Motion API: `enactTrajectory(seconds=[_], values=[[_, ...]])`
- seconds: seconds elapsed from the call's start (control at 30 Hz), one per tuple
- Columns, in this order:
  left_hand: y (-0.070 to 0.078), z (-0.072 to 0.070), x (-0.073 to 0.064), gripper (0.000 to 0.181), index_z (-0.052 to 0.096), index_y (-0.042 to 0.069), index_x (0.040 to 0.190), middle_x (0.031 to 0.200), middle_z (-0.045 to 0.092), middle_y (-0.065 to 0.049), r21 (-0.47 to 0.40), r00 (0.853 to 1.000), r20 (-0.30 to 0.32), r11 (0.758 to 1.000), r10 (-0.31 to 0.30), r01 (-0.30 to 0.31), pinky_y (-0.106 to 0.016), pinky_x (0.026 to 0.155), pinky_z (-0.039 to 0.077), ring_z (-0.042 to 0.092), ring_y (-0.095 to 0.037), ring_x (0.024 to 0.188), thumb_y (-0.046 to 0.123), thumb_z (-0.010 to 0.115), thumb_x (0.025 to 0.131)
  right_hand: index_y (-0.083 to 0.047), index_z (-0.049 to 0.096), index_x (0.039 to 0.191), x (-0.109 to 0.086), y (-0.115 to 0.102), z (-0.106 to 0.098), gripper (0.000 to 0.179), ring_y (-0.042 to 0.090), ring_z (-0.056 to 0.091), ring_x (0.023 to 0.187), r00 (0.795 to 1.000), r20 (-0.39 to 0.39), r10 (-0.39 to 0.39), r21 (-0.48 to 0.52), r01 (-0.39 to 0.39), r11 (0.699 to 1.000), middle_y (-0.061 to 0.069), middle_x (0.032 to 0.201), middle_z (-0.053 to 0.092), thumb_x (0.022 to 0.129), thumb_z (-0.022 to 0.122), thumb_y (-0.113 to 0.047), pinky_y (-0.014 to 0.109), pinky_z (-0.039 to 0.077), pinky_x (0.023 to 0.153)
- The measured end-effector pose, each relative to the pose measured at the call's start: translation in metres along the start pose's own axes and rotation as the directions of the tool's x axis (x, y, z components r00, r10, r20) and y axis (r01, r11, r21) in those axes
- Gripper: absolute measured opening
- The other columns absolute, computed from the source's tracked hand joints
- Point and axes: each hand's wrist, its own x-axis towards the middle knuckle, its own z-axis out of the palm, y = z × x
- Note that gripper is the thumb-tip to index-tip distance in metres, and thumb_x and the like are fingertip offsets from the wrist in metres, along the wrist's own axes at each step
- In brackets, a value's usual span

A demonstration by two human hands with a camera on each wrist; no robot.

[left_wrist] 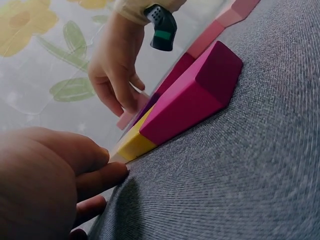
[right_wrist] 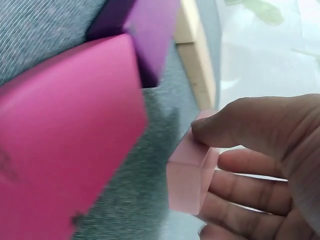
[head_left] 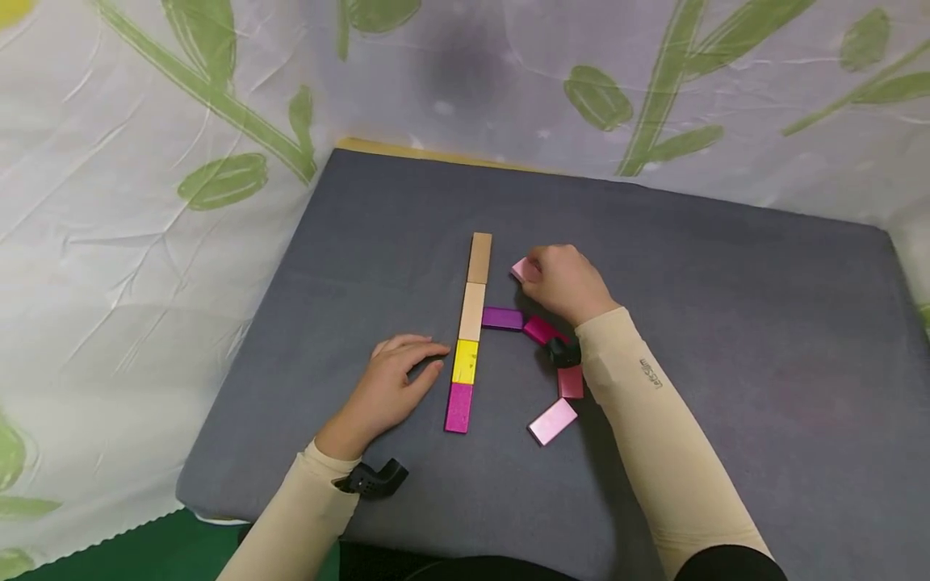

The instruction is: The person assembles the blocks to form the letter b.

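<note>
My right hand (head_left: 570,282) pinches a light pink block (right_wrist: 186,182) between thumb and fingers, right of the row's far end. That row is a tan block (head_left: 479,258), a beige block (head_left: 471,311), a yellow block (head_left: 465,361) and a magenta block (head_left: 458,407), laid end to end. Left of the row, my left hand (head_left: 385,389) has its fingers loosely extended beside the yellow block; whether they touch it I cannot tell. From the beige block a purple block (head_left: 503,318) runs rightward to a deep pink block (head_left: 539,328), partly hidden by the right wrist camera.
Further round the curve lie a rose block (head_left: 570,383) and another pale pink block (head_left: 552,421), near my right forearm. Everything rests on a grey cloth-covered table (head_left: 363,242). Leaf-patterned curtains (head_left: 465,81) hang behind it and at the left.
</note>
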Motion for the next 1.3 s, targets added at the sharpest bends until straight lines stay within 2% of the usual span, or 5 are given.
enactTrajectory(seconds=[0.3, 0.6, 0.87, 1.03, 1.3], values=[[0.0, 0.0, -0.001, 0.026, 0.077, 0.012, 0.125, 0.121, 0.077, -0.005, 0.004, 1.0, 0.006, 1.0, -0.015, 0.015, -0.054, 0.114, 0.037, 0.061, -0.027, 0.129, 0.018, 0.072, 0.101, -0.004, 0.075, 0.124, -0.023, -0.015, -0.013, 0.035, 0.03, 0.064, 0.092, 0.998, -0.054, -0.045, -0.009, 0.044, 0.999, 0.015, 0.112, 0.073, 0.092, 0.071, -0.018, 0.046, 0.055, 0.08], [-0.001, 0.002, 0.0, 0.025, 0.077, 0.012, 0.125, 0.122, 0.077, -0.006, -0.005, 1.0, -0.001, 1.0, -0.013, 0.013, -0.055, 0.113, 0.036, 0.062, -0.028, 0.128, 0.017, 0.072, 0.101, -0.004, 0.077, 0.121, -0.06, -0.029, -0.008, 0.034, 0.028, 0.066, 0.084, 0.987, -0.113, -0.116, -0.042, 0.112, 0.993, 0.013, 0.104, 0.074, 0.089, 0.076, -0.016, 0.044, 0.056, 0.077], [0.0, 0.002, -0.001, 0.025, 0.077, 0.011, 0.124, 0.122, 0.077, -0.007, 0.01, 1.0, -0.01, 1.0, -0.008, 0.008, -0.056, 0.112, 0.037, 0.062, -0.029, 0.127, 0.018, 0.072, 0.1, -0.004, 0.079, 0.115, -0.086, -0.036, 0.001, 0.031, 0.026, 0.066, 0.08, 0.957, -0.176, -0.23, -0.048, 0.225, 0.973, 0.01, 0.1, 0.075, 0.086, 0.079, -0.013, 0.044, 0.055, 0.076], [-0.001, 0.002, -0.002, 0.026, 0.077, 0.013, 0.126, 0.123, 0.077, -0.005, 0.019, 1.0, 0.009, 0.999, -0.028, 0.028, -0.055, 0.113, 0.037, 0.061, -0.027, 0.129, 0.019, 0.071, 0.102, -0.003, 0.078, 0.115, -0.1, -0.039, 0.006, 0.032, 0.024, 0.067, 0.081, 0.944, -0.165, -0.286, -0.054, 0.281, 0.958, 0.009, 0.1, 0.076, 0.084, 0.081, -0.012, 0.046, 0.056, 0.081], [-0.002, 0.002, 0.0, 0.025, 0.077, 0.012, 0.125, 0.122, 0.077, -0.006, 0.019, 1.0, 0.001, 1.0, -0.019, 0.019, -0.055, 0.112, 0.037, 0.061, -0.028, 0.128, 0.019, 0.071, 0.101, -0.003, 0.079, 0.112, -0.119, -0.04, 0.015, 0.032, 0.018, 0.06, 0.075, 0.932, -0.15, -0.329, -0.068, 0.323, 0.944, 0.005, 0.091, 0.072, 0.082, 0.085, -0.012, 0.045, 0.055, 0.077]])
